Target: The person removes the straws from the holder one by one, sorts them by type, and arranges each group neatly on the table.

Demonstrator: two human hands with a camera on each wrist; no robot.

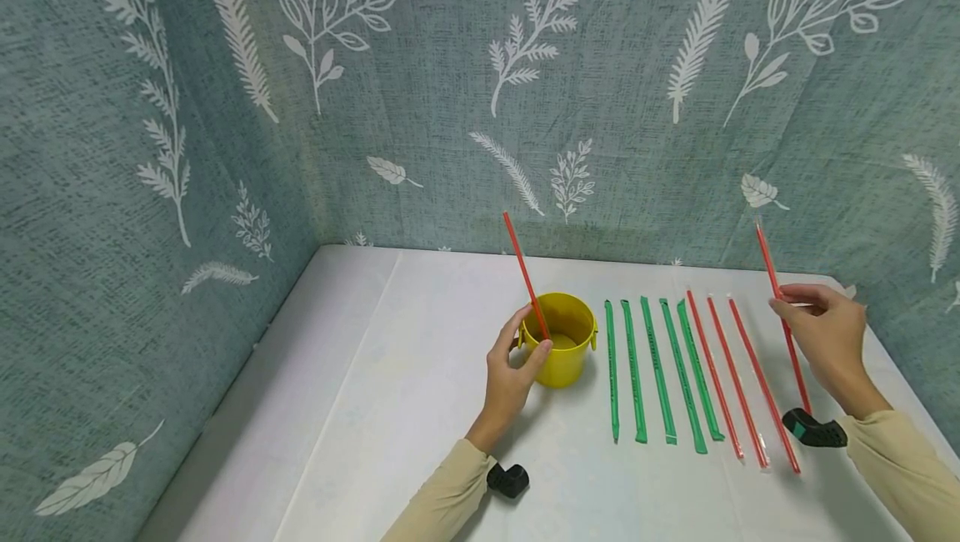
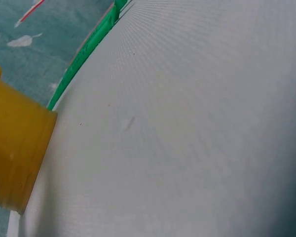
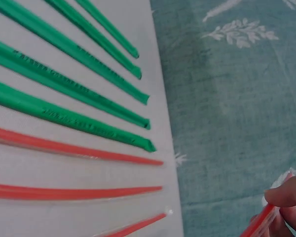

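A small yellow bucket (image 1: 561, 367) stands upright on the table, a red straw (image 1: 521, 267) leaning in it and rising past its rim. Curled round the bucket's left side, my left hand (image 1: 510, 371) holds it, thumb at the front near the rim. That hand is outside the left wrist view, where only part of the bucket (image 2: 17, 148) shows. On the far right, my right hand (image 1: 828, 338) pinches a red straw in a clear wrapper (image 1: 768, 258), tilted with its top pointing away. The right wrist view catches the fingers (image 3: 288, 192) around this straw.
Between the hands, several green-wrapped straws (image 1: 655, 358) lie side by side, followed by three red straws in clear wrappers (image 1: 750, 367). The white table (image 1: 375, 358) ends at a teal leaf-patterned cloth (image 1: 450, 150) behind and to the left.
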